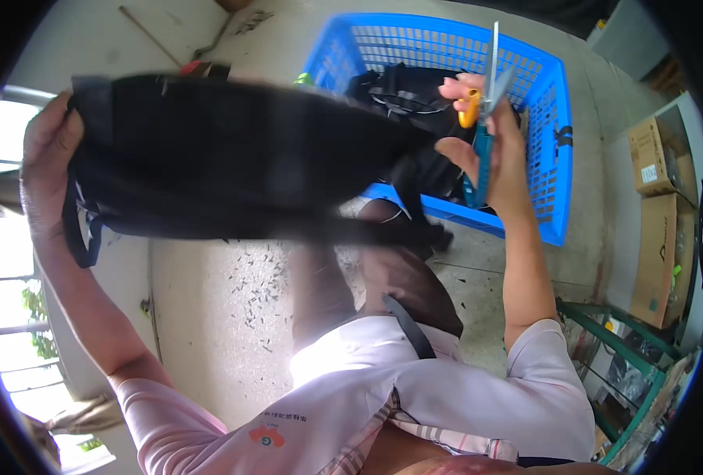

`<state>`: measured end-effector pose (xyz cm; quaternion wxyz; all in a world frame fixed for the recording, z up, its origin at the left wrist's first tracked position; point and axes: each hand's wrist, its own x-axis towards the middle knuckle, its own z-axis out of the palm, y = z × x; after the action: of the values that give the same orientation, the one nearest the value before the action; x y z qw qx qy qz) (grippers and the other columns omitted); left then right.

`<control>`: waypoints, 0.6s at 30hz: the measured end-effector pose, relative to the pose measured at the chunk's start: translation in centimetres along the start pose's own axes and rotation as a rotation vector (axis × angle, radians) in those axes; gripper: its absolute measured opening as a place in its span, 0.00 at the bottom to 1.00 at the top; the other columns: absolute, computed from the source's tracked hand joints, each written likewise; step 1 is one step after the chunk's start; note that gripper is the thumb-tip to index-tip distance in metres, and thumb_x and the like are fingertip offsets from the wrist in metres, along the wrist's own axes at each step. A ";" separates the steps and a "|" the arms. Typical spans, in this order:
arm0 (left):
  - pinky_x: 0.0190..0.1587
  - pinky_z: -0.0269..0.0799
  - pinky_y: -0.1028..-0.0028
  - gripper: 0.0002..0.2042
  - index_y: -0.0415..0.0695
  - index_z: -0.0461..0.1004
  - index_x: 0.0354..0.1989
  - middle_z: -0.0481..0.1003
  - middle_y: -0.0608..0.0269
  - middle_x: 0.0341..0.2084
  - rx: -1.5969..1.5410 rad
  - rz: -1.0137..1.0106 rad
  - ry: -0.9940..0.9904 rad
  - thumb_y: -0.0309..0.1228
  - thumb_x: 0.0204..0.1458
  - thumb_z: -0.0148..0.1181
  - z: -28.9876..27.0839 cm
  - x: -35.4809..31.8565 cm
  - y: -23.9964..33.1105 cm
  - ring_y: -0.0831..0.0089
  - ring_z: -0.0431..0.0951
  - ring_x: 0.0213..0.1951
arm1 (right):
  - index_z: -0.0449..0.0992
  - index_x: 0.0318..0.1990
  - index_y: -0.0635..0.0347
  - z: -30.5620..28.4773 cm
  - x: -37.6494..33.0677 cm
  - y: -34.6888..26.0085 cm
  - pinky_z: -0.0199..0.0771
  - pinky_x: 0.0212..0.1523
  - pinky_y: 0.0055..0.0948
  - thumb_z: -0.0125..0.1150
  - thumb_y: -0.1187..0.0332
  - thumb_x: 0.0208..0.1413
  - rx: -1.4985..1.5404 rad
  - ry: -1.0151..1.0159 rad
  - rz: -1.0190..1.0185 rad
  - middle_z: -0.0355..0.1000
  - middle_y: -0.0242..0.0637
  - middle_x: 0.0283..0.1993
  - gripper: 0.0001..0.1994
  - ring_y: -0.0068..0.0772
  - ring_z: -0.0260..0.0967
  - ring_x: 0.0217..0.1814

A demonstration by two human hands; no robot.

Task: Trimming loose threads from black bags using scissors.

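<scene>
My left hand (44, 150) grips one end of a black fabric bag (225, 150), held up and stretched across in front of me. Motion smears the bag, and straps dangle from both its ends. In my right hand (503, 162) is a pair of scissors (484, 154) with teal and orange handles. Their blades point up and stand apart, away from the bag's cloth. Below and behind the scissors is a blue plastic basket (555, 170) holding more black fabric items (414, 83). The raised bag hides part of the basket's left side.
Small dark scraps (256, 277) litter the pale floor by my legs. Cardboard boxes (653, 158) stand against the right wall. A green metal frame (612, 340) is close by my right elbow, and a barred window (7, 245) is at the left.
</scene>
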<state>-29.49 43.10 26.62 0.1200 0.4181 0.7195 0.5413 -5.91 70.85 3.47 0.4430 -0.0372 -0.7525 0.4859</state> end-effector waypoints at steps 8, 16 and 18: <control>0.38 0.63 0.84 0.08 0.36 0.74 0.35 0.72 0.73 0.26 0.307 -0.260 -0.015 0.28 0.49 0.55 0.2 -8.8 -10.9 0.85 0.68 0.32 | 0.68 0.43 0.64 6.9 -8.9 -2.2 0.62 0.30 0.16 0.68 0.73 0.39 0.430 -0.511 0.447 0.62 0.26 0.27 0.21 0.14 0.55 0.27; 0.33 0.66 0.85 0.05 0.37 0.74 0.33 0.73 0.73 0.24 -0.174 -0.161 0.199 0.23 0.50 0.53 1.0 -12.7 -17.7 0.87 0.69 0.28 | 0.68 0.42 0.66 8.0 -6.7 -4.7 0.64 0.25 0.21 0.70 0.61 0.37 -0.010 -0.873 0.448 0.62 0.31 0.22 0.26 0.20 0.58 0.24; 0.33 0.66 0.84 0.05 0.37 0.74 0.33 0.73 0.73 0.24 -0.149 -0.118 0.182 0.23 0.50 0.53 1.0 -12.6 -17.7 0.87 0.69 0.28 | 0.67 0.43 0.67 9.0 -5.8 -5.0 0.66 0.27 0.23 0.70 0.59 0.36 -0.040 -0.793 0.316 0.63 0.33 0.25 0.28 0.23 0.60 0.26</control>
<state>-29.39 33.45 7.10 0.1165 0.3141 0.7084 0.6212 -6.86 59.13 2.40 0.0383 0.0289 -0.8590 0.5097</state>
